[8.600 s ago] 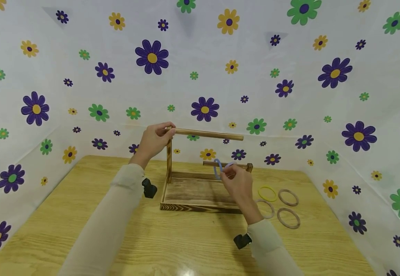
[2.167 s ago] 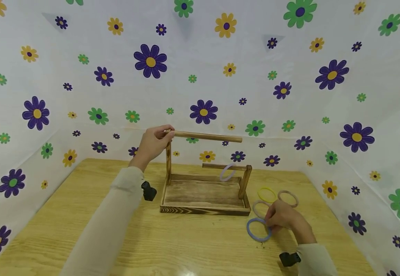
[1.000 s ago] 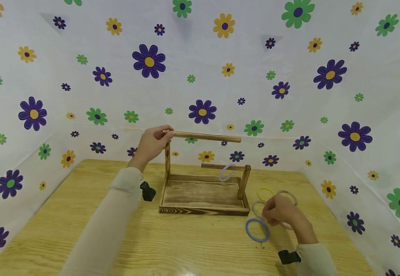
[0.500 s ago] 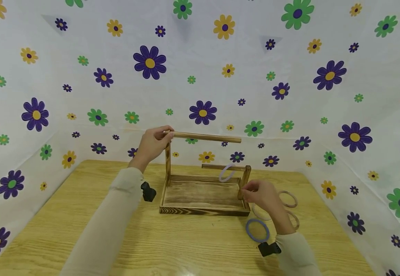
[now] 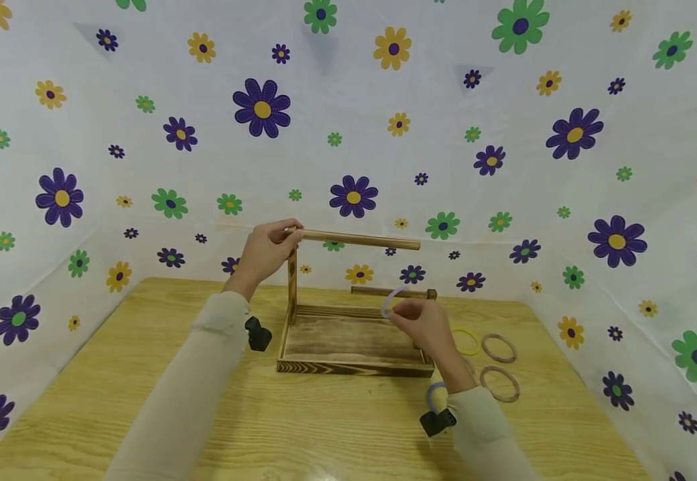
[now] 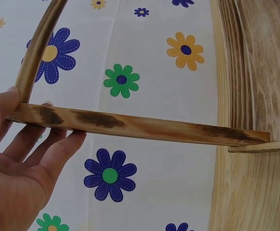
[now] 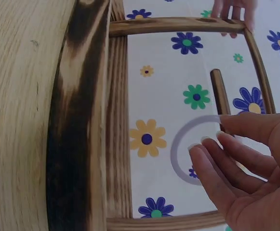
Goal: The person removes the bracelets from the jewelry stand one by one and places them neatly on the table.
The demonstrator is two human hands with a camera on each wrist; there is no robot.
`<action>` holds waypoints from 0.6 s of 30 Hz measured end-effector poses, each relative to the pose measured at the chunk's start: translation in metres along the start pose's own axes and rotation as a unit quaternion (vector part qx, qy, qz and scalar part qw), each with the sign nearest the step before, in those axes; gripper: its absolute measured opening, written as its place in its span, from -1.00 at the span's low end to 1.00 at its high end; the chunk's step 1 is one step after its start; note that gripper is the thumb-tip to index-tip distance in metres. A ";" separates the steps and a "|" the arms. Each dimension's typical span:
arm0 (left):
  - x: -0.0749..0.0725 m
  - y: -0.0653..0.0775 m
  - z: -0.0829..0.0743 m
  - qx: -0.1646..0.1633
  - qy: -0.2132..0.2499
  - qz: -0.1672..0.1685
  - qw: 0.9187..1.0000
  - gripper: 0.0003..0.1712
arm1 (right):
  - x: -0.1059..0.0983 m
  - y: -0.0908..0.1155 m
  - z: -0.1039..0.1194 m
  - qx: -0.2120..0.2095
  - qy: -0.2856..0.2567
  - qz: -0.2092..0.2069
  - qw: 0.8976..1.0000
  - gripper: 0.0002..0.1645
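At the upper left corner of a two-tier wooden jewelry stand (image 5: 348,367), my left hand (image 5: 266,254) grips the end of the top bar (image 5: 360,238). In the left wrist view its thumb lies over the joint and its fingers sit under the post (image 6: 130,126). A lilac bangle (image 5: 386,304) hangs on the lower bar (image 5: 375,290). My right hand (image 5: 426,327) has its fingertips right at this bangle. Seen from the right wrist, the fingers (image 7: 212,168) are spread apart and overlap the bangle, with a gap between them. The right hand hides part of the lower bar's post.
To the right of the stand lie a yellow bangle (image 5: 477,345) and two brownish bangles (image 5: 504,361). A blue bangle (image 5: 432,397) lies on the wooden table (image 5: 300,427), partly behind the right wrist. Flower-printed cloth (image 5: 348,80) encloses the back and sides.
Earlier the right hand held the blue bangle by the lower bar, then laid it on the table and let go. It has since moved up and left to the lilac bangle. The left hand stays.
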State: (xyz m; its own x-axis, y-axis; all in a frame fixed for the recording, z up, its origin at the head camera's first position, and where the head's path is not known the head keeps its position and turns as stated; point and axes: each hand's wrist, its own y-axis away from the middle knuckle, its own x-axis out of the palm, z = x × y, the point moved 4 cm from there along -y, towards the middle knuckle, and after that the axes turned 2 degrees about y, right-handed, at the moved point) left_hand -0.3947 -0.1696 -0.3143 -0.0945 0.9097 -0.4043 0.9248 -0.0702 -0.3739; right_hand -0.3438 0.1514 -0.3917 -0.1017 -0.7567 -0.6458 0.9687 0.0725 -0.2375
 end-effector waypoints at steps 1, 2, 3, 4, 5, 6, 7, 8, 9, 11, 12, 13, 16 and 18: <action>0.000 0.000 0.000 0.001 0.000 -0.001 1.000 -0.63 | 0.003 -0.001 0.001 0.000 -0.004 -0.006 1.000 -0.78; 0.000 0.000 0.001 0.000 0.001 -0.002 1.000 -0.63 | 0.005 -0.001 0.001 0.001 -0.007 -0.011 1.000 -0.77; 0.000 0.001 0.001 0.000 0.002 -0.002 1.000 -0.64 | 0.007 -0.002 0.002 -0.001 -0.008 -0.016 1.000 -0.76; 0.000 0.001 0.001 0.000 0.004 -0.003 1.000 -0.64 | 0.009 -0.003 0.003 0.000 -0.010 -0.021 1.000 -0.75; 0.001 0.001 0.001 0.000 0.006 -0.003 1.000 -0.64 | 0.011 -0.003 0.003 0.000 -0.010 -0.025 1.000 -0.75; 0.001 0.001 0.001 0.001 0.007 -0.002 1.000 -0.64 | 0.012 -0.004 0.003 0.000 -0.011 -0.028 1.000 -0.76; 0.001 0.001 0.002 0.001 0.008 -0.001 1.000 -0.64 | 0.014 -0.004 0.003 0.001 -0.009 -0.032 0.999 -0.77; 0.001 0.001 0.002 0.001 0.008 0.000 1.000 -0.63 | 0.015 -0.005 0.003 0.002 -0.009 -0.036 0.999 -0.78; 0.002 0.001 0.002 0.002 0.009 0.001 1.000 -0.63 | 0.017 -0.006 0.003 0.001 -0.007 -0.039 0.999 -0.78; 0.001 0.001 0.002 0.004 0.007 -0.001 1.000 -0.62 | 0.020 -0.008 0.003 -0.004 -0.008 -0.044 0.999 -0.80; 0.001 0.001 0.002 0.004 0.006 -0.002 1.000 -0.62 | 0.021 -0.009 0.003 -0.005 -0.009 -0.046 0.999 -0.80; 0.000 0.001 0.002 0.005 0.005 -0.004 1.000 -0.62 | 0.023 -0.010 0.003 -0.006 -0.008 -0.048 0.999 -0.80; -0.001 0.001 0.002 0.008 0.002 -0.005 1.000 -0.61 | 0.027 -0.012 0.005 -0.008 -0.014 -0.055 0.998 -0.82; -0.001 0.001 0.001 0.008 0.001 -0.003 1.000 -0.60 | 0.029 -0.012 0.006 -0.006 -0.013 -0.062 0.998 -0.84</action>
State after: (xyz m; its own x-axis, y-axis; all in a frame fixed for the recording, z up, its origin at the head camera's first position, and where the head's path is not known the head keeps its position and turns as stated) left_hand -0.3941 -0.1713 -0.3155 -0.0987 0.9113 -0.3996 0.9179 -0.0718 -0.3904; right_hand -0.3571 0.1248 -0.4027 -0.2152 -0.7768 -0.5918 0.9458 -0.0149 -0.3244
